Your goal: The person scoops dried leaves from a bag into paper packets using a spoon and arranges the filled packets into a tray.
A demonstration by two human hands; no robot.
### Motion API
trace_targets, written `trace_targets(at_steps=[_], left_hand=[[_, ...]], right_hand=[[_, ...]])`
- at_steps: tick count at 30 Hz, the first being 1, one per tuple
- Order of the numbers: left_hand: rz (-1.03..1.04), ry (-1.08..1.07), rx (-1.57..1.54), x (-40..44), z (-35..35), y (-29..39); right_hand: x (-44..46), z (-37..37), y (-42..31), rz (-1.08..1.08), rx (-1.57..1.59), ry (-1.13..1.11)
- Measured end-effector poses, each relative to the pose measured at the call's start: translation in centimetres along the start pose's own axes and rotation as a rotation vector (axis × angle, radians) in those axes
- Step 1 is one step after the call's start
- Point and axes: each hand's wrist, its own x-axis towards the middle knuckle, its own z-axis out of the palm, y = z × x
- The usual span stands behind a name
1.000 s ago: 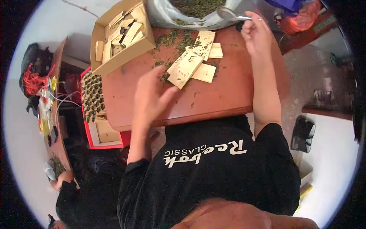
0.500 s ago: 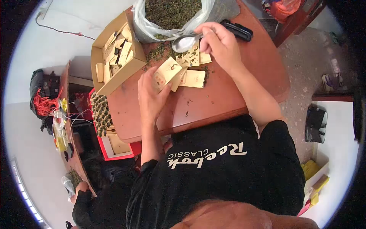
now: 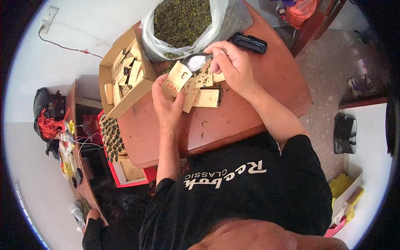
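My left hand (image 3: 168,106) is closed around a small cream paper packet (image 3: 178,78), tilted up over the table. Between the fingers of my right hand (image 3: 233,66) is a metal spoon (image 3: 195,62). Its bowl is beside the upper edge of the packet; whether they touch I cannot tell. Glare hides whether the bowl holds anything. More flat paper packets (image 3: 207,98) lie below, with dark leaf bits scattered over them. Behind the spoon stands a clear plastic bag (image 3: 233,29) of dried green-brown leaves (image 3: 182,21).
A cardboard box (image 3: 144,84) of packets stands at the table's left. Below it, a red box (image 3: 141,181) holds rows of filled packets (image 3: 111,137). A black case (image 3: 250,43) lies right of the bag. Another person's arm (image 3: 92,216) shows at lower left.
My right hand has brought the spoon down and left, close to the packet. The packet in my left hand has tipped more upright. The whole view has shifted slightly.
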Motion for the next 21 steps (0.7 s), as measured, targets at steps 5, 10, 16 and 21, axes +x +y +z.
trace_targets(at_steps=[5,10,16,21], left_hand=[[-0.002,0.008,-0.080,1.4,1.2,-0.3],[0.161,-0.010,-0.018,2.7,2.3,0.6],[0.280,-0.008,0.265,3.8,2.4,2.9],[0.258,-0.007,0.235,4.1,2.2,2.1]], right_hand=[[0.2,-0.3,0.0,-0.091,-0.097,0.013],[0.2,-0.6,0.3,0.079,0.056,-0.087],[-0.2,-0.2,0.3,0.052,0.000,-0.119],[-0.4,-0.2,0.2,-0.242,-0.225,-0.087]])
